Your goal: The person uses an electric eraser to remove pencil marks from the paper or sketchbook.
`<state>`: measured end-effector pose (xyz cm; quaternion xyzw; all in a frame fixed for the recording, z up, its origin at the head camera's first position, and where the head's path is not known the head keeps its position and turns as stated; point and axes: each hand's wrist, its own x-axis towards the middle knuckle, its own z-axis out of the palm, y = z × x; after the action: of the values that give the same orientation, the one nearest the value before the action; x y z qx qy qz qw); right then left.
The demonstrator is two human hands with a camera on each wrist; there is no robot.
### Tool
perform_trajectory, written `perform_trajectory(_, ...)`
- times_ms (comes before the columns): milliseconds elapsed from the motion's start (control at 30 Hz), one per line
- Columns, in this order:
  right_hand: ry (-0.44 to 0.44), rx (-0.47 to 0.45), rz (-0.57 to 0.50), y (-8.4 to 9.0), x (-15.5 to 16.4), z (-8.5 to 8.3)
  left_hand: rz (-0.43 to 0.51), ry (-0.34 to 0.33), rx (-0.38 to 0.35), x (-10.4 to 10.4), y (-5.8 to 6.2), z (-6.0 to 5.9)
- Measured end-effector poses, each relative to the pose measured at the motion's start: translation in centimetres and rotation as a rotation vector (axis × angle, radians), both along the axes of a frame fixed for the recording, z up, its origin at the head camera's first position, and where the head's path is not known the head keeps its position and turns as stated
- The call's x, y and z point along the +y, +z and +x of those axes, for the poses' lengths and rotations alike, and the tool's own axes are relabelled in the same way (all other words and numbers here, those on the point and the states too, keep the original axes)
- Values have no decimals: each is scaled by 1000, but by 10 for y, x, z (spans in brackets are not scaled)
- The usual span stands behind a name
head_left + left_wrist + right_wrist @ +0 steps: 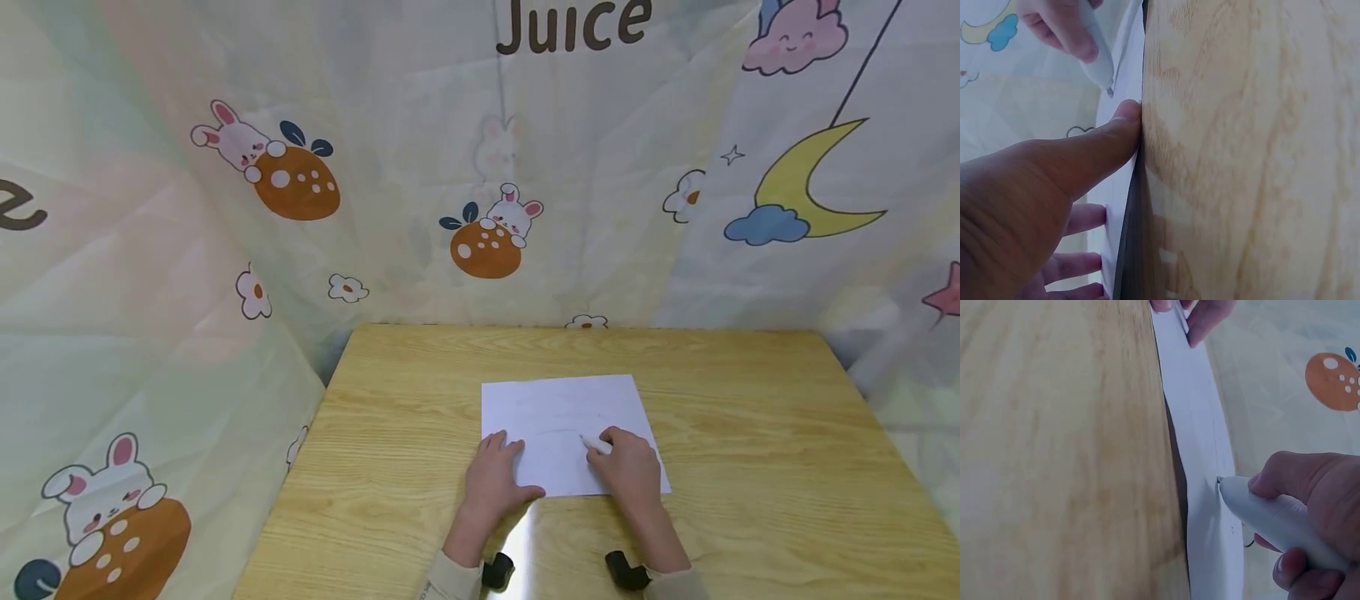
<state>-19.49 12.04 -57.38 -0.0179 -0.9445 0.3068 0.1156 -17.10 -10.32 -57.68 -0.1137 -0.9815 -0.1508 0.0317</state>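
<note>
A white sheet of paper (555, 471) lies on the table with faint lines across its middle. My left hand (491, 477) rests on the sheet's left side, fingers spread and thumb along the near edge. In my right hand (632, 471) I grip a thick white pen-shaped tool (1272, 519) between thumb and fingers. Its small dark tip meets the paper near the right end of one faint line. In the left wrist view, the tool's tapered end (1100, 59) points down toward the paper close by my left thumb (1124, 112).
The wooden table (765, 433) extends to both sides and behind the sheet. A printed cloth (405, 167) with rabbits and a moon hangs behind and around it. In the right wrist view, the sheet's near edge (1175, 412) rises slightly, with a dark gap under it.
</note>
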Motion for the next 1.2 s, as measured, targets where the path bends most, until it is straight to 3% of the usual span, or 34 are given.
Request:
perform_trajectory(300,5,32,-12,2,0,-1,-2,-11,-8,0,-2,-2)
perform_trajectory(900,17,-61,-3,5,-3,-2,-15,2,-20,1,-1,-3)
perform_trajectory(1200,5,-53,-18,5,-6,-3,-19,2,-19,1,1,-3)
